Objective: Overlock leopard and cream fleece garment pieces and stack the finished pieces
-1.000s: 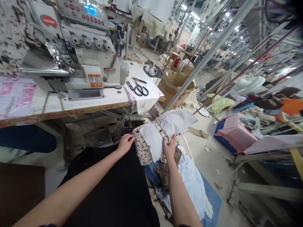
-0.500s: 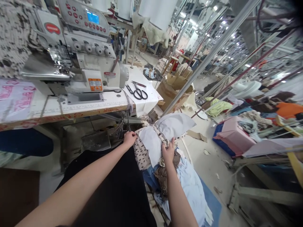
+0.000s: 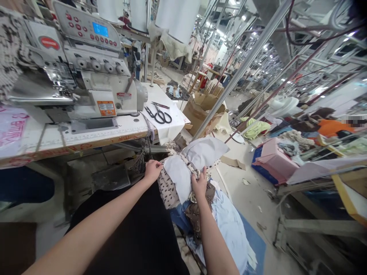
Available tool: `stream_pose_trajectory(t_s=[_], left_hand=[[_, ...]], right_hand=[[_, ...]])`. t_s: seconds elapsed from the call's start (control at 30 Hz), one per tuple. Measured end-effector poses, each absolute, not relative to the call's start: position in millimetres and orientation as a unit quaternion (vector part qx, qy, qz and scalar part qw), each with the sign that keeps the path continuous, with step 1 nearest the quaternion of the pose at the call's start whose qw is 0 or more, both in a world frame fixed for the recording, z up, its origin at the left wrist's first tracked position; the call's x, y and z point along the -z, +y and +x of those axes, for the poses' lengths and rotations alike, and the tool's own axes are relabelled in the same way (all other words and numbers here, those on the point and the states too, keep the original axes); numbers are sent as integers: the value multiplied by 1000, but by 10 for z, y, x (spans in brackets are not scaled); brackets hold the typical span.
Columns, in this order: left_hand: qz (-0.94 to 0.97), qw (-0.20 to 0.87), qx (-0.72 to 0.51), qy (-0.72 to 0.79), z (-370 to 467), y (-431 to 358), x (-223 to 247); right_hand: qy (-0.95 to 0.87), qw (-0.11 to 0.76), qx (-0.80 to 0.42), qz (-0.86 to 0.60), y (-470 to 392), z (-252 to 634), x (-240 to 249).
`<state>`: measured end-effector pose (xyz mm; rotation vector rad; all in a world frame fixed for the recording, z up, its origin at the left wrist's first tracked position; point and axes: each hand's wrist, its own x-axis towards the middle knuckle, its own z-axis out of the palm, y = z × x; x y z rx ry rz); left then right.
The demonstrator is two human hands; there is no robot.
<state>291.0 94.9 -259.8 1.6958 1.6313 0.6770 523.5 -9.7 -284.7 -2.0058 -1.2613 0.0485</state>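
Observation:
A cream fabric piece with dark spots [image 3: 167,190] is spread over a heap of cloth beside my lap. My left hand [image 3: 153,170] pinches its left edge. On the spotted fabric lie two white sheet-like pieces [image 3: 178,176], parted by a gathered spotted strip. My right hand [image 3: 200,185] has its fingers bent round the near end of that strip, by the far white piece [image 3: 205,152]. Underneath are a brown patterned cloth [image 3: 194,219] and light blue cloth [image 3: 229,225]. My fingertips partly hide the gripped fabric.
An overlock sewing machine [image 3: 103,86] stands on the table at left. Black scissors [image 3: 160,115] and a thread snipper lie on white cloth at the table's right end. Beyond are a cardboard box [image 3: 205,110], a slanting metal pole [image 3: 229,82] and a bin with pink cloth [image 3: 273,160].
The view has swung slightly to the right, so the machine and table sit further left. Both hands keep their hold on the spotted fabric, with little visible movement.

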Motion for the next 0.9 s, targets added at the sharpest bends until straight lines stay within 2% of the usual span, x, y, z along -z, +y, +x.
stream_pose_trajectory(t_s=[0.9], left_hand=[[659,335,-289,609,2917,909,2476]], right_hand=[[-497,379,-21,-780,-103,5240,2831]])
